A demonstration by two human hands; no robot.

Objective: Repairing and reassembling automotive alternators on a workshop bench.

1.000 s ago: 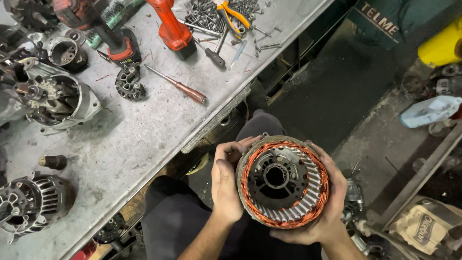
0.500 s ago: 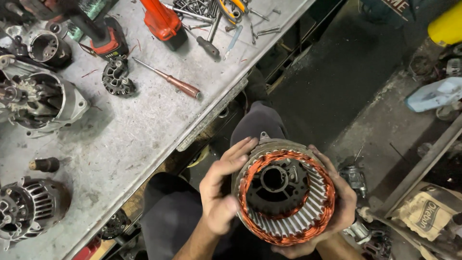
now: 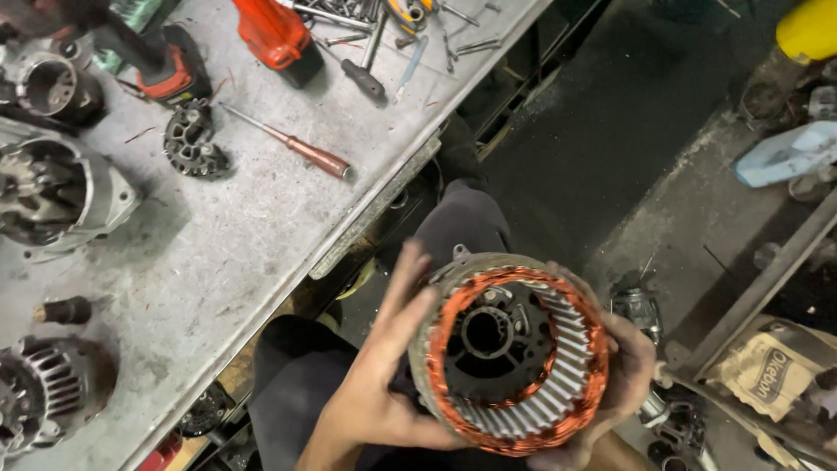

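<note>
Cradling an alternator stator housing with copper windings over the person's lap, open end up so its inside shows, the left hand and right hand clasp opposite sides; workbench and screwdriver lie beyond the left hand.

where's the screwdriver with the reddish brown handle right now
In the head view, the screwdriver lies on the grey workbench, upper left, between the small black toothed part and the bench's near edge.

Head camera looks steeply down, close over lap and workbench.
</note>
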